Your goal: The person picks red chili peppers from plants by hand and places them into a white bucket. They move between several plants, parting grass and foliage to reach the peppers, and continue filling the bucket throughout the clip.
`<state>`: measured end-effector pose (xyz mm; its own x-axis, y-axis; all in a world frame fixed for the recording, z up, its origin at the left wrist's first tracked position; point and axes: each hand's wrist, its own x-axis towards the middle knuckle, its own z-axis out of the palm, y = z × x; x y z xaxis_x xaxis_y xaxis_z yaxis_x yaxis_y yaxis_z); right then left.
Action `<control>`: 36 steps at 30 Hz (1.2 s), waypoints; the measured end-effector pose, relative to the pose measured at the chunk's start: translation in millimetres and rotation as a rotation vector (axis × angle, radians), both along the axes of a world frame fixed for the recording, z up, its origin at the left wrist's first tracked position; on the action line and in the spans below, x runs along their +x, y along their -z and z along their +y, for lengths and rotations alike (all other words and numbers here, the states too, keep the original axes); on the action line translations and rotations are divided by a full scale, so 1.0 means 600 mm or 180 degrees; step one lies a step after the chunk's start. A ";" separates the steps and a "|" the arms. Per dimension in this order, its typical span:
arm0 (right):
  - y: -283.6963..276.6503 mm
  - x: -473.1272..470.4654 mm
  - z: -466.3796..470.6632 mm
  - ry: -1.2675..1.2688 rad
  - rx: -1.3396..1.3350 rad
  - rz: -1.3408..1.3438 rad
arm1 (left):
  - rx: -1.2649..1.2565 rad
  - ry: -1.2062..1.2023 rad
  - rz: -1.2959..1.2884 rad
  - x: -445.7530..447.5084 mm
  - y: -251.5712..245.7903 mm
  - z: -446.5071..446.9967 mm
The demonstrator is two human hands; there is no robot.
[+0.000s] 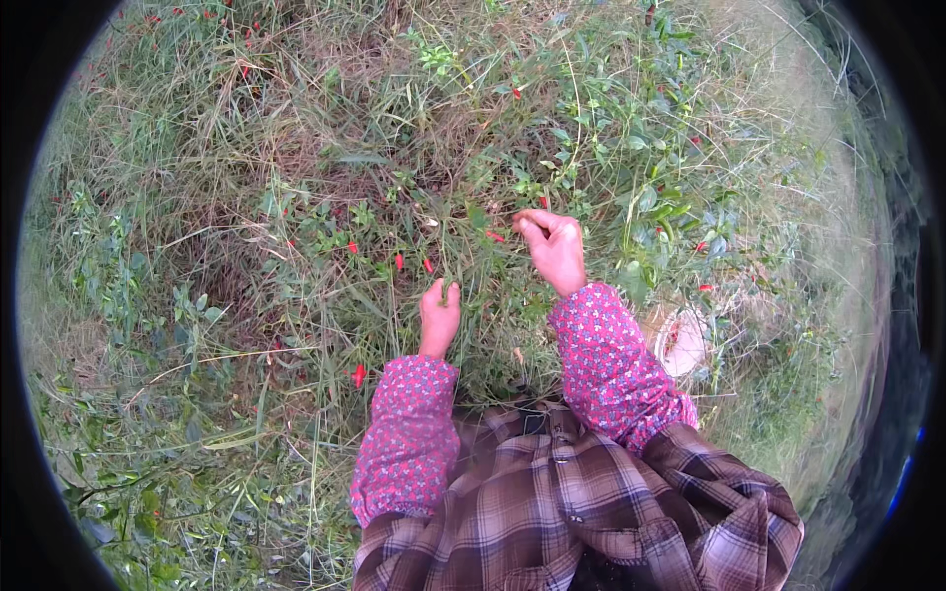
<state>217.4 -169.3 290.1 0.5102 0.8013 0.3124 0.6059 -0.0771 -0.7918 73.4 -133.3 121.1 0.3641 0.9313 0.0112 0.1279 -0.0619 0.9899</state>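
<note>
My left hand (440, 318) is closed on a green plant stem (444, 295) low in the grass. Two red chili peppers (427, 265) hang just above it, and another red chili pepper (352, 247) is farther left. To the right, my right hand (554, 247) has its thumb and fingers pinched together; whether something small is between them is not clear. Just left of its fingertips is a red chili pepper (495, 236). One more red chili pepper (543, 202) shows just above that hand.
A white container (686, 362) with red bits inside sits in the grass beyond my right sleeve. Green chili peppers (669, 212) hang on a leafy plant to the right. Tangled dry and green grass (244, 148) surrounds the plants. Lower left, a red chili pepper (359, 375) lies near my left sleeve.
</note>
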 end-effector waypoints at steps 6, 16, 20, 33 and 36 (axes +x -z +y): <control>0.140 0.040 0.008 0.0359 -0.0385 -0.0536 | -0.0022 0.0053 0.0017 0.003 -0.003 0.004; 0.171 0.029 0.073 0.0127 -0.1026 -0.1019 | 0.0057 -0.0077 -0.0132 -0.006 -0.013 -0.004; 0.235 0.081 0.091 -0.0060 -0.0902 -0.0727 | 0.0079 0.0015 -0.0053 0.008 0.003 -0.007; 0.062 -0.034 0.018 -0.1233 -0.0691 0.1607 | 0.0365 0.0023 0.0482 -0.003 0.017 -0.014; 0.032 -0.058 -0.020 -0.1160 -0.1119 0.2548 | 0.0468 0.0146 0.0550 0.011 -0.007 -0.022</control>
